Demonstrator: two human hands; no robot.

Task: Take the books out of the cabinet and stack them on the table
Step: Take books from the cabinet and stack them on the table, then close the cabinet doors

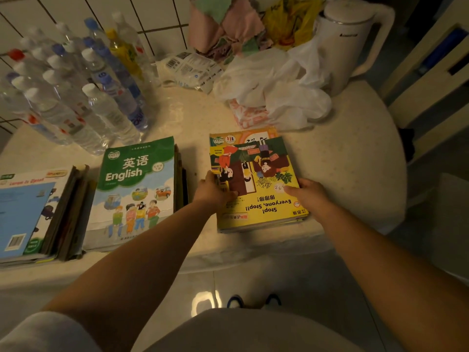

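Both hands (215,190) gripping yellow book stack (256,179), lower books' covers hidden

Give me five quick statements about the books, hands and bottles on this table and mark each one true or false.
1. Both hands, left hand and right hand, hold the yellow book stack. True.
2. The yellow stack's top cover faces the person right way up. False: its title reads upside down.
3. The green English book lies left of the yellow stack. True.
4. The water bottles lie on their sides. False: they stand upright.
5. The white kettle stands between the book stacks. False: it stands at the table's far right.
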